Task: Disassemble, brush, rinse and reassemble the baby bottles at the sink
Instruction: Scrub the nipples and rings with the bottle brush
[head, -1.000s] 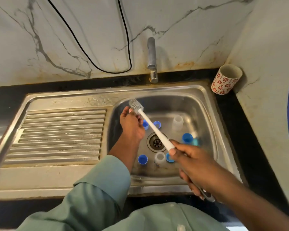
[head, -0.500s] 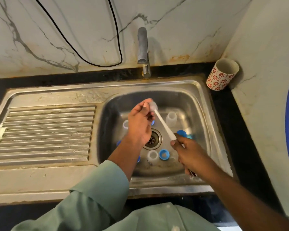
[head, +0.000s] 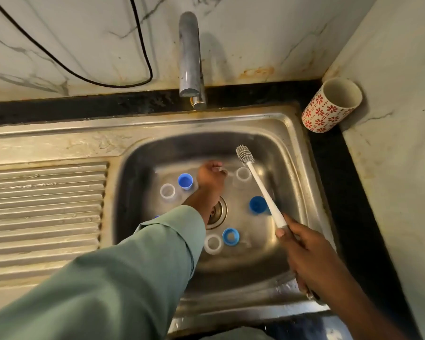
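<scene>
Down in the stainless steel sink basin (head: 290,153), the left hand (head: 210,179) pinches what seems a small clear bottle part (head: 223,171). The right hand (head: 304,251) holds its grip clamped round the white long-handled bottle brush (head: 263,190), bristles raised above a clear bottle (head: 243,174).

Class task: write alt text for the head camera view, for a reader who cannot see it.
Seen from above, a person's left hand reaches among clear and blue bottle parts in a steel sink, pinching a small clear piece, while the right hand grips a white bottle brush raised over the basin.
</scene>
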Available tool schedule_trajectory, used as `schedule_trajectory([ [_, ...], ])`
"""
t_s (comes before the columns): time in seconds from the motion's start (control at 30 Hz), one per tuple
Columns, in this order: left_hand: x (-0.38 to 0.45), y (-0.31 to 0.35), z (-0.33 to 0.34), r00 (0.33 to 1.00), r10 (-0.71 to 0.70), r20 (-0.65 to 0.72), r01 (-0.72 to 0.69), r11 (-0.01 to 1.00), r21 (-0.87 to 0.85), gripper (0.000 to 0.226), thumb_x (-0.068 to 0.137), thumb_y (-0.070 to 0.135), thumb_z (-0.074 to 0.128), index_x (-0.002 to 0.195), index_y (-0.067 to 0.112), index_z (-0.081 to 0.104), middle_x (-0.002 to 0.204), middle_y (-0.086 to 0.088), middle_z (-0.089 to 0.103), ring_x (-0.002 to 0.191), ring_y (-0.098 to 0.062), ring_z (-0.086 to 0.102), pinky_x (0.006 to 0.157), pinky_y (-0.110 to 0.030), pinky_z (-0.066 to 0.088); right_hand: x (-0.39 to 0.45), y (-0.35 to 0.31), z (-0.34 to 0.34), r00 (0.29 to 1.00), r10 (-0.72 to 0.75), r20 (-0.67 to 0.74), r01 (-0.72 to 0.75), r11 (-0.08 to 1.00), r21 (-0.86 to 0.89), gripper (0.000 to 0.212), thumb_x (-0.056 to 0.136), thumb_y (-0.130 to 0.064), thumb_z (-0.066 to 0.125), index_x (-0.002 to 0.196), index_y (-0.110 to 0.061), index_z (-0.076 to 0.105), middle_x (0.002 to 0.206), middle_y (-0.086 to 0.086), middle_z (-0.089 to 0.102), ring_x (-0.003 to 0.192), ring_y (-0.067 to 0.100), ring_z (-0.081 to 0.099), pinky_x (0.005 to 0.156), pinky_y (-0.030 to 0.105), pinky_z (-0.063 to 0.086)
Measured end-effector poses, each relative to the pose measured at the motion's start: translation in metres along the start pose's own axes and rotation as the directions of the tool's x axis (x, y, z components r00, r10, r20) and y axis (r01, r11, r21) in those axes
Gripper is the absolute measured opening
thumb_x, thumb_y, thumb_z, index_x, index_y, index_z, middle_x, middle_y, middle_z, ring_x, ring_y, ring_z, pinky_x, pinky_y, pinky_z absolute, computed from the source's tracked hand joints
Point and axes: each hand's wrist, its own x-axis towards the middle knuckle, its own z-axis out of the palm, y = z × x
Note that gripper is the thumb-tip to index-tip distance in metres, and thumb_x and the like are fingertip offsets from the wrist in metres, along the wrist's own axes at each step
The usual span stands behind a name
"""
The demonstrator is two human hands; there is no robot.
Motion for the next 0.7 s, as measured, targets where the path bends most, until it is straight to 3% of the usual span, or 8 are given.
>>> schedule_trajectory([
  [0.07,0.006,0.006,0.008,0.999,0.032,0.024,-0.034,0.997,0.074,0.038,0.089,-0.004,0.061,0.123,0.011,0.062,0.121,-0.013,0.067,0.108,-0.030,0.066,0.098,-0.042,0.053,0.004,-0.002,-0.003,0.999,0.033,-0.003,-0.033,0.999,0.031,0.034,0.098,-0.038,0.048,0.131,-0.046,0.046,0.053,-0.004,0.047,0.041,0.003,0.045,0.041,0.019,0.038],
  [0.17,0.012,0.006,0.010,0.995,0.037,0.088,-0.038,0.999,0.004,0.060,0.089,-0.017,0.052,0.142,0.013,0.050,0.138,-0.002,0.056,0.125,-0.020,0.056,0.105,-0.037,0.047,0.004,-0.007,-0.005,0.998,0.068,0.003,-0.068,0.994,0.083,0.026,0.097,-0.035,0.049,0.120,-0.048,0.045,0.056,0.001,0.045,0.035,0.001,0.041,0.037,0.018,0.037],
  [0.33,0.023,-0.003,-0.008,0.996,0.076,0.037,-0.078,0.996,0.035,0.054,0.094,-0.011,0.051,0.139,0.020,0.054,0.117,0.009,0.061,0.089,-0.013,0.065,0.086,-0.035,0.057,0.005,-0.004,0.000,0.998,0.052,0.025,-0.053,0.997,0.055,0.032,0.096,-0.038,0.048,0.127,-0.045,0.047,0.047,-0.007,0.048,0.037,0.001,0.043,0.040,0.018,0.038],
  [0.4,0.024,-0.010,-0.016,0.997,0.074,-0.006,-0.073,0.988,0.135,0.054,0.091,-0.010,0.051,0.137,0.017,0.054,0.123,0.004,0.059,0.088,-0.021,0.068,0.082,-0.041,0.061,0.005,-0.004,0.004,0.998,0.040,0.042,-0.041,0.999,0.031,0.037,0.096,-0.040,0.048,0.133,-0.044,0.046,0.050,-0.009,0.050,0.038,0.000,0.045,0.041,0.017,0.039],
  [0.47,0.021,-0.018,-0.022,0.993,0.116,0.010,-0.111,0.917,0.383,0.058,0.090,-0.006,0.051,0.141,0.020,0.050,0.134,-0.004,0.055,0.102,-0.028,0.066,0.088,-0.043,0.058,0.004,-0.004,0.008,0.998,0.032,0.057,-0.034,0.999,0.025,0.040,0.096,-0.039,0.049,0.136,-0.044,0.045,0.053,-0.011,0.051,0.038,-0.001,0.047,0.043,0.014,0.039],
  [0.53,0.017,-0.026,-0.022,0.984,0.151,0.098,-0.179,0.780,0.599,0.059,0.091,-0.005,0.050,0.144,0.020,0.045,0.139,-0.004,0.050,0.117,-0.027,0.059,0.098,-0.035,0.051,0.004,-0.003,0.012,0.997,0.024,0.073,-0.026,0.999,0.020,0.043,0.095,-0.040,0.049,0.138,-0.042,0.045,0.051,-0.017,0.053,0.043,-0.003,0.049,0.044,0.013,0.038],
  [0.6,0.015,-0.030,-0.019,0.973,0.179,0.143,-0.228,0.690,0.687,0.058,0.093,-0.006,0.047,0.146,0.016,0.043,0.143,-0.007,0.046,0.126,-0.027,0.052,0.103,-0.033,0.045,0.003,0.003,0.012,0.997,0.011,0.074,-0.011,1.000,0.001,0.048,0.091,-0.047,0.048,0.139,-0.043,0.044,0.051,-0.023,0.052,0.052,-0.002,0.048,0.051,0.014,0.037],
  [0.7,0.004,-0.030,-0.016,0.957,0.251,0.146,-0.281,0.671,0.687,0.053,0.094,-0.004,0.044,0.145,0.014,0.045,0.146,-0.009,0.045,0.132,-0.027,0.047,0.110,-0.035,0.039,-0.002,0.009,0.007,0.999,0.010,0.051,-0.010,1.000,-0.011,0.054,0.084,-0.055,0.046,0.138,-0.046,0.044,0.052,-0.016,0.053,0.050,0.000,0.045,0.050,0.018,0.037],
])
